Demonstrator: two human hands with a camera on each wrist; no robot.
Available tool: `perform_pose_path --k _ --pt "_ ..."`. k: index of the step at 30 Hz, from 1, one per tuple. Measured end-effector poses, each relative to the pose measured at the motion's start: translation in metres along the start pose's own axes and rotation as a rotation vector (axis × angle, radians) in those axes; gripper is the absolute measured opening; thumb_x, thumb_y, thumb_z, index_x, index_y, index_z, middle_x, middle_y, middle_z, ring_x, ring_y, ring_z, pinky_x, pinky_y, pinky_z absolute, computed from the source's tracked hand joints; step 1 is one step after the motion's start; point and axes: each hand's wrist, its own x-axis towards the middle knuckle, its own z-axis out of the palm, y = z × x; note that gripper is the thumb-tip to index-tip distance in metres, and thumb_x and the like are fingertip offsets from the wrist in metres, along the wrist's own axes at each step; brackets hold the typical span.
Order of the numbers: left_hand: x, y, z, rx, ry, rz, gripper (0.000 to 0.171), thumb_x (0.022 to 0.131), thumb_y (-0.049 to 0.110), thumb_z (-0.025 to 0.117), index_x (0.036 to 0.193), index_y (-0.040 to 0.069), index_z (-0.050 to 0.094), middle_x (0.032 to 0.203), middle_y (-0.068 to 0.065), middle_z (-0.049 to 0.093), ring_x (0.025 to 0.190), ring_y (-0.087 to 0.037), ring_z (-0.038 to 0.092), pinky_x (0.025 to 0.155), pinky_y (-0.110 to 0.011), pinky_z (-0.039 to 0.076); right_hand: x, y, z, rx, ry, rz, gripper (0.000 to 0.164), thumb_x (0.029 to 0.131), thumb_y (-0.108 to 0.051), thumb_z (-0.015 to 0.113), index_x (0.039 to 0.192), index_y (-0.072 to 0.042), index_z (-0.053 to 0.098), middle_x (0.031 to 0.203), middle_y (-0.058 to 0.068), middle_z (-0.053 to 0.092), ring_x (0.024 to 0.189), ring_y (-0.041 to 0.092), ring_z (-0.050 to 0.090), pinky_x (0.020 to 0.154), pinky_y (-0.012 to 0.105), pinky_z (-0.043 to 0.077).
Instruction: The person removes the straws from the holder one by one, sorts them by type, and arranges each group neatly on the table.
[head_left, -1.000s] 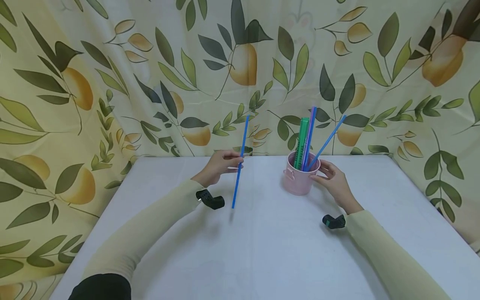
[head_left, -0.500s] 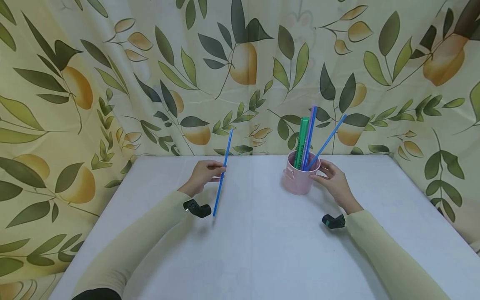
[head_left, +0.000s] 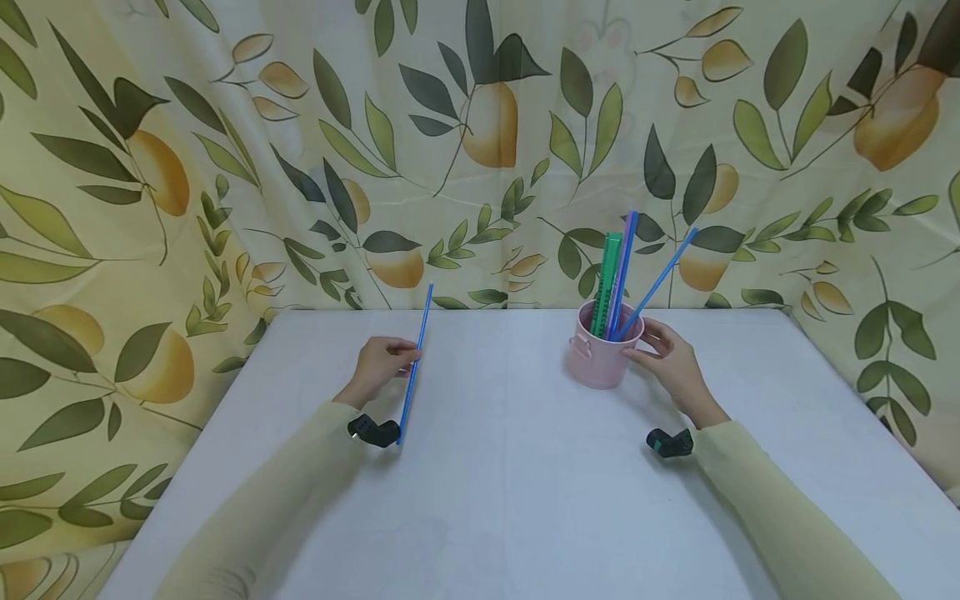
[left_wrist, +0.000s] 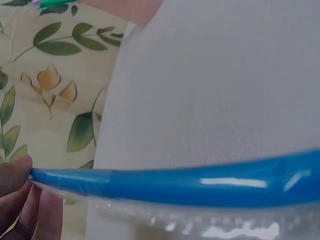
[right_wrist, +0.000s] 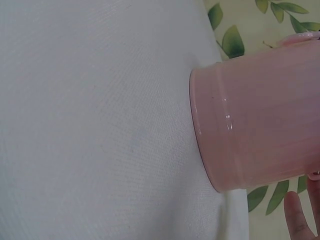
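Note:
My left hand (head_left: 381,367) pinches a blue straw (head_left: 424,317) between thumb and fingers, left of the table's middle. The straw slants, its upper end leaning right and away. Seen close in the left wrist view, the blue straw (left_wrist: 165,185) has a clear, crinkled plastic film along it. A small pink bucket-shaped cup (head_left: 596,367) stands upright toward the back right. With thumb and fingers at its right side, my right hand (head_left: 678,371) holds the cup. Its lower wall fills much of the right wrist view, where some fingers (right_wrist: 297,215) show beside it.
Inside the cup stand a green marker-like stick (head_left: 607,283), a purple-blue stick (head_left: 624,271) and a leaning blue stick (head_left: 663,273). The table wears a white cloth (head_left: 495,483). Behind it hangs a curtain (head_left: 300,208) printed with fruit and leaves.
My left hand has carried the blue straw left and toward me, away from the cup. My right hand and the cup have stayed in place.

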Motion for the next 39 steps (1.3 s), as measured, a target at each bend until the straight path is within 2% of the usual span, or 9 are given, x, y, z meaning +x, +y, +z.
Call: perform_pose_path --k 7,13,19,30,39 --pt "-0.002 -0.011 -0.003 0.004 0.055 -0.008 0.025 0.087 0.01 0.065 0.108 -0.004 0.067 0.097 -0.02 0.069 0.064 -0.006 0.06 0.062 -0.021 0.055 0.001 0.001 0.0 -0.002 -0.003 0.001 0.075 0.088 -0.032 0.065 0.147 -0.006 0.027 0.15 0.019 0.032 0.137 0.036 0.034 0.099 0.027 0.041" --pt "-0.003 -0.02 -0.001 0.023 0.092 -0.042 0.023 0.086 0.011 0.067 0.104 -0.002 0.069 0.088 -0.014 0.069 0.06 -0.005 0.058 0.057 -0.018 0.051 0.0 0.002 0.0 -0.012 0.001 0.012 0.076 0.088 -0.033 0.065 0.147 -0.006 0.026 0.15 0.02 0.031 0.137 0.037 0.033 0.1 0.029 0.04" --pt "-0.001 -0.028 0.003 0.063 0.109 -0.092 0.022 0.085 0.015 0.068 0.102 0.0 0.07 0.085 -0.012 0.07 0.059 -0.007 0.057 0.054 -0.018 0.049 0.0 0.001 0.001 -0.009 -0.003 0.015 0.076 0.088 -0.034 0.065 0.147 -0.006 0.026 0.15 0.02 0.031 0.137 0.037 0.032 0.101 0.032 0.039" --pt "0.007 -0.044 0.01 0.068 0.143 -0.132 0.018 0.082 0.01 0.071 0.096 -0.001 0.071 0.081 -0.011 0.069 0.054 -0.005 0.056 0.052 -0.015 0.049 0.002 0.002 0.001 -0.008 -0.004 0.0 0.076 0.088 -0.034 0.065 0.147 -0.007 0.026 0.15 0.019 0.031 0.137 0.036 0.033 0.1 0.029 0.04" --pt "0.01 -0.048 0.014 0.12 0.184 -0.124 0.015 0.08 0.012 0.073 0.091 0.001 0.073 0.078 -0.01 0.069 0.053 -0.005 0.056 0.051 -0.015 0.048 0.0 0.001 0.001 -0.005 0.002 -0.001 0.075 0.087 -0.035 0.065 0.146 -0.007 0.028 0.15 0.018 0.033 0.137 0.034 0.034 0.101 0.031 0.04"
